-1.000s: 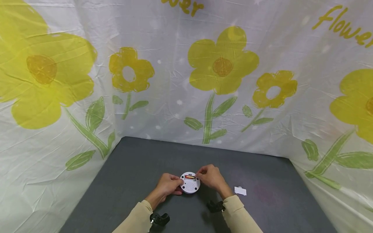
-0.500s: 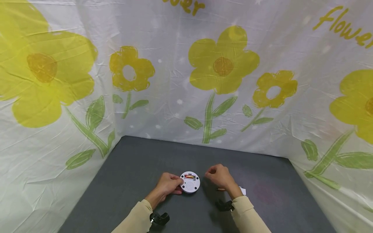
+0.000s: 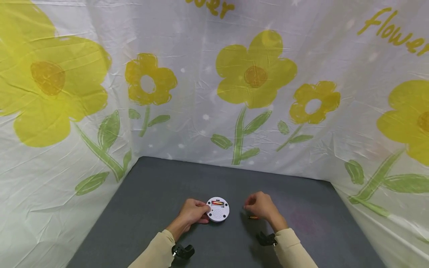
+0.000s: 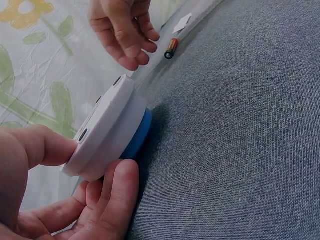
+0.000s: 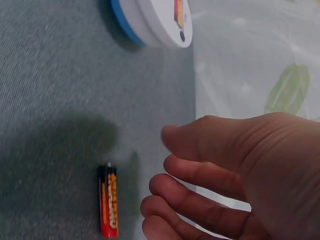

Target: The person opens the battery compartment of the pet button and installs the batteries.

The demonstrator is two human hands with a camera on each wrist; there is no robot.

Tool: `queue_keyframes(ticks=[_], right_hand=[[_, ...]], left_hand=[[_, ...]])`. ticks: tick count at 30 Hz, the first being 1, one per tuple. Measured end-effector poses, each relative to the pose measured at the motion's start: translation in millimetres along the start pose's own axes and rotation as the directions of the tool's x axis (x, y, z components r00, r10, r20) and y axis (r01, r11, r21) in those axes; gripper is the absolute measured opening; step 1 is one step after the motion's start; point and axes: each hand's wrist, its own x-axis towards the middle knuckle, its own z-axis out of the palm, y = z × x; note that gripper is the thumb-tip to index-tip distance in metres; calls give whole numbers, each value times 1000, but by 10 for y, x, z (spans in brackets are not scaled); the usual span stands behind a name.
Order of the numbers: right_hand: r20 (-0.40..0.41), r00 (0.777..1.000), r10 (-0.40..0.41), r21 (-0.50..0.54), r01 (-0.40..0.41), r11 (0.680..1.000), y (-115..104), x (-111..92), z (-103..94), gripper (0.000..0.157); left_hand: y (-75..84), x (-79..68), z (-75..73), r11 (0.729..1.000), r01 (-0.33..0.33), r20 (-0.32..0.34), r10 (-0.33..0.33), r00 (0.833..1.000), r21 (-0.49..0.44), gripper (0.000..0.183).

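Note:
My left hand (image 3: 194, 212) grips a round white battery-powered device (image 3: 218, 214) by its left edge, thumb on the upper face and fingers beneath. Its battery compartment faces up, and a red-and-gold battery (image 3: 218, 203) lies inside. A blue underside (image 4: 139, 134) shows in the left wrist view. To the right of the device, my right hand (image 3: 260, 204) hovers with loosely bent fingers and nothing between thumb and fingertips. A second battery (image 5: 108, 201), red and black, lies on the cloth just beside those fingers.
The white battery cover (image 4: 183, 23) lies beyond the loose battery in the left wrist view; my right hand and wrist hide it in the head view. The dark grey tabletop (image 3: 167, 178) ends at a flower-printed curtain (image 3: 194, 111) along the back and sides.
My right hand has moved from the device's right edge out to the right. The loose battery has come into sight near it, while the cover has become hidden. The left hand keeps its grip.

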Motion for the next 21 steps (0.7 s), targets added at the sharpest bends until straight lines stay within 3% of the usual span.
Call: queue_keyframes(ticks=[12,21], right_hand=[[52,999,0,-71,3,997,83,-70,-32,18],[29,995,-97,-157,101,982,122,-95,6,21]], left_hand=[[-11,16,4,1000,3,-1,-3,1000,-5,32],[-3,2,8,1000,-4,7,4,1000,-16,32]])
